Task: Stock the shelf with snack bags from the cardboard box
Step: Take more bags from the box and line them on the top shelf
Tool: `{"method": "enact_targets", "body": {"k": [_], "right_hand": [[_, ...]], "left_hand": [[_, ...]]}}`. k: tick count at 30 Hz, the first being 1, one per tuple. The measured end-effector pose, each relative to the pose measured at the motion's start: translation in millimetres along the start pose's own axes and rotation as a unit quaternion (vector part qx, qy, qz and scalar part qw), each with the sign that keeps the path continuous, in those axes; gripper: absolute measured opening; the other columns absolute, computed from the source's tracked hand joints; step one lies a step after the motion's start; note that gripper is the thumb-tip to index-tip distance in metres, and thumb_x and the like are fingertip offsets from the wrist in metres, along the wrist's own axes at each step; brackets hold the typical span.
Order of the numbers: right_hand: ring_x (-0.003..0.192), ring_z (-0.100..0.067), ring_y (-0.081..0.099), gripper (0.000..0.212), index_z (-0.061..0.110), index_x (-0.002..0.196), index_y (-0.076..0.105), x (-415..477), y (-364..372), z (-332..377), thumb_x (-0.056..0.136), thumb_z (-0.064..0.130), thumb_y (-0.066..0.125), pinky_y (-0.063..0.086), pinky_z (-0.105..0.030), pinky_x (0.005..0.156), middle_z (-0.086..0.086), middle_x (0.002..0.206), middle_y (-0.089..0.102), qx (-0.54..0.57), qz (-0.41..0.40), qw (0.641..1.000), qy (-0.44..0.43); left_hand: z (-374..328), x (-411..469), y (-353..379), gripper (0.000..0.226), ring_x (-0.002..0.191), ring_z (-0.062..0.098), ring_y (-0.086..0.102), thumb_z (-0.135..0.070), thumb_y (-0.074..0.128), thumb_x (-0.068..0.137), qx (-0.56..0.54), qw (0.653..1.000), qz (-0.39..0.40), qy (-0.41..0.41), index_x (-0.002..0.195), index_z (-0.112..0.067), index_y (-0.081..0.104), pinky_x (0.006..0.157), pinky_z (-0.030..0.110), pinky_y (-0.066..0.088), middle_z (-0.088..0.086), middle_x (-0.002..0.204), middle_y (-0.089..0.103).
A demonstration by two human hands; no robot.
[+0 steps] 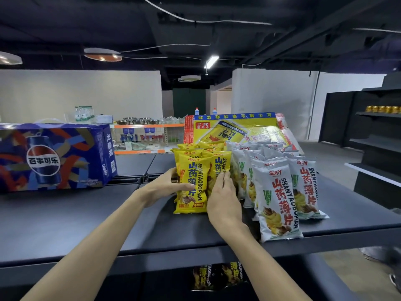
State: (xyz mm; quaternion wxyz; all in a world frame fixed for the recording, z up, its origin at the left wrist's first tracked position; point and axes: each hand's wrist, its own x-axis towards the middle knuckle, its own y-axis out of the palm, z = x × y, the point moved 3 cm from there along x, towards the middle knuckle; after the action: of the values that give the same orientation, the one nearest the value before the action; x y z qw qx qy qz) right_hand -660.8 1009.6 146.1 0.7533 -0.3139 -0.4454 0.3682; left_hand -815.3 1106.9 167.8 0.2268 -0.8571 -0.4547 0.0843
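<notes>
Several yellow snack bags [191, 183] stand in rows on the dark top shelf [86, 216]. My left hand [167, 187] grips the front yellow bag from its left side, thumb across its face. My right hand [223, 198] lies with straight fingers against the bag's right edge and the yellow bag behind it. To the right stand several white snack bags [275, 203] of the same brand, the front one at the shelf's edge. The cardboard box is not in view.
A blue Pepsi carton [54, 157] sits on the shelf at left. A flattened yellow drink carton [236, 129] leans behind the bags. More snack bags [217, 276] lie on the shelf below. A dark shelving unit [377, 131] stands at right.
</notes>
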Motion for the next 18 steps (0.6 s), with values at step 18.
{"method": "enact_targets", "body": {"k": [18], "right_hand": [[0.107, -0.028, 0.059, 0.041, 0.015, 0.132, 0.048, -31.4, -91.8, 16.4, 0.092, 0.021, 0.057, 0.043, -0.033, 0.075, -0.007, 0.117, 0.061, 0.033, -0.037, 0.993, -0.103]], "left_hand": [[-77.9, -52.8, 0.8, 0.033, 0.081, 0.015, 0.066, -0.027, 0.072, 0.082, 0.295, 0.908, -0.247, 0.168, 0.112, -0.018, 0.061, 0.076, 0.042, 0.057, -0.003, 0.093, 0.067]]}}
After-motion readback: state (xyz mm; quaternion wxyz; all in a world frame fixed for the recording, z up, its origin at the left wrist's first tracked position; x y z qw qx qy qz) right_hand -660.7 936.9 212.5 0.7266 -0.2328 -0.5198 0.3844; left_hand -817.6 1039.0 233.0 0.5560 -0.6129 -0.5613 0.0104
